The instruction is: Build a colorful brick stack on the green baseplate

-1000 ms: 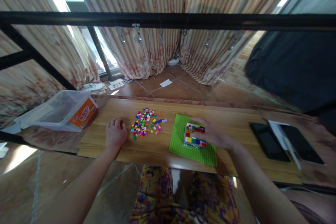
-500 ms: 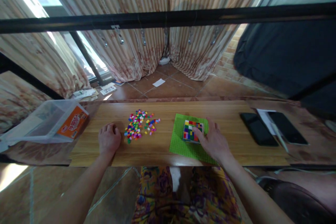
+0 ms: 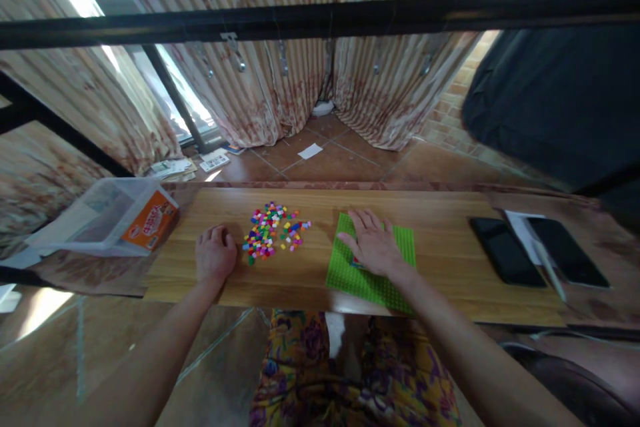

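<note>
My right hand [image 3: 375,245] lies flat, palm down, over a block of multicoloured small bricks [image 3: 356,263], with its fingers stretched out and the thumb apart. Only a small edge of the block shows beside the palm. Under it is a bright green studded baseplate [image 3: 339,268]. To the left, my left hand [image 3: 216,255] rests on the wooden table with its fingers curled in, and nothing shows in them. Just right of that hand lies a loose heap of tiny coloured bricks [image 3: 263,233], with a smaller cluster [image 3: 295,233] beside it.
A clear plastic bin [image 3: 107,217] with an orange label stands at the left end of the table [image 3: 440,260]. On the right lie a black phone [image 3: 506,251], another dark phone [image 3: 569,251] and a pale pen-like stick [image 3: 553,272]. A black bar [image 3: 310,25] crosses beyond the table.
My right hand has moved from gripping the block's right side to lying flat over its top, hiding most of it. My left hand stays in place; the view has shifted slightly.
</note>
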Demonstrator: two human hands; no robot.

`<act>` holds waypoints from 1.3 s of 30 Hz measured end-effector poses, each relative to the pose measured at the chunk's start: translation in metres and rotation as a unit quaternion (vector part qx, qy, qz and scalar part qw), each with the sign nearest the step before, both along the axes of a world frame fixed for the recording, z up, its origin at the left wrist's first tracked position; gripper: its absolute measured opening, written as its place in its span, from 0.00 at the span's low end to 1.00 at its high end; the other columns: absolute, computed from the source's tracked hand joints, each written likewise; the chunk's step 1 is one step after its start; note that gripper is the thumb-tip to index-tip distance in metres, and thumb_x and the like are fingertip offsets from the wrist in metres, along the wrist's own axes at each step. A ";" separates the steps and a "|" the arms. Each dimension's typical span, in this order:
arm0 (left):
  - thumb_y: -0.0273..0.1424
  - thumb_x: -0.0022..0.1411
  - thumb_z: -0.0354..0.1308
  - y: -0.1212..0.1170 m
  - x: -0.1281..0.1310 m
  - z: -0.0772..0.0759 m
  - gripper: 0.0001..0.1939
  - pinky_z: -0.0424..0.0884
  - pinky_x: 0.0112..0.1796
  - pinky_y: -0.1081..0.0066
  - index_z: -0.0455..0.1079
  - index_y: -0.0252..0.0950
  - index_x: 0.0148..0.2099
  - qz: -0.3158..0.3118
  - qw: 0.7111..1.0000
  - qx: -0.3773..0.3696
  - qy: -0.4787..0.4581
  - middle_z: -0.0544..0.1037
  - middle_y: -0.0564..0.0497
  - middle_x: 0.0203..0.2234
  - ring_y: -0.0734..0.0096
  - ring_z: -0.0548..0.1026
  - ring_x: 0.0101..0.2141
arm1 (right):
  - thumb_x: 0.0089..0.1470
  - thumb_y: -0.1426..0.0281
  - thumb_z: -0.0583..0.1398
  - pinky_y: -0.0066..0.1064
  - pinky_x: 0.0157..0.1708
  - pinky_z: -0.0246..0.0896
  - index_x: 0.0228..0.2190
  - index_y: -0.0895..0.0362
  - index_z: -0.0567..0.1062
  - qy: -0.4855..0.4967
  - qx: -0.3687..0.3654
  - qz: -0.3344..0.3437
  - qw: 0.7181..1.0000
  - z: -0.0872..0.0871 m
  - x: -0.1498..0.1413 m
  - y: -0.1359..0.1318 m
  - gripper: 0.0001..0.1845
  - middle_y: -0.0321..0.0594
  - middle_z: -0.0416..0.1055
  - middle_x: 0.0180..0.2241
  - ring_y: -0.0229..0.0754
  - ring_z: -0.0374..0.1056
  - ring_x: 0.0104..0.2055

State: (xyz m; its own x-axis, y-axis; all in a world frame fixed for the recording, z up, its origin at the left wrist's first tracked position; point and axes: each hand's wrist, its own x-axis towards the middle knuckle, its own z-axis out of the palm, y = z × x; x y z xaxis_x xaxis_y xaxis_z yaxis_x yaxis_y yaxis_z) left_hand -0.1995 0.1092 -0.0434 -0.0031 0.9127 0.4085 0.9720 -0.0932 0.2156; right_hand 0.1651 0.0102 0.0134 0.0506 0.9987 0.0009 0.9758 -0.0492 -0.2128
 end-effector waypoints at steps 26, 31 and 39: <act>0.30 0.64 0.48 -0.009 0.008 0.000 0.15 0.67 0.53 0.56 0.71 0.32 0.48 0.009 0.999 0.008 -0.032 0.76 0.38 0.46 0.53 0.72 0.49 | 0.65 0.56 0.50 0.53 0.61 0.47 0.57 0.53 0.72 -0.074 0.123 0.195 0.970 0.008 -0.025 0.031 0.26 0.49 0.62 0.63 0.56 0.54 0.64; 0.29 0.63 0.49 -0.010 0.009 0.002 0.15 0.67 0.53 0.55 0.71 0.32 0.48 0.005 0.999 0.004 -0.042 0.76 0.38 0.46 0.53 0.72 0.49 | 0.64 0.70 0.52 0.37 0.54 0.55 0.45 0.52 0.80 -0.037 0.026 0.219 0.975 0.021 -0.076 0.066 0.17 0.44 0.75 0.47 0.47 0.64 0.52; 0.29 0.63 0.48 -0.011 0.010 0.001 0.15 0.67 0.53 0.56 0.71 0.31 0.49 0.006 0.999 0.002 -0.040 0.76 0.38 0.46 0.53 0.72 0.49 | 0.59 0.73 0.56 0.37 0.50 0.57 0.40 0.55 0.81 -0.071 -0.041 0.224 0.971 0.011 -0.098 0.088 0.14 0.46 0.76 0.43 0.49 0.65 0.50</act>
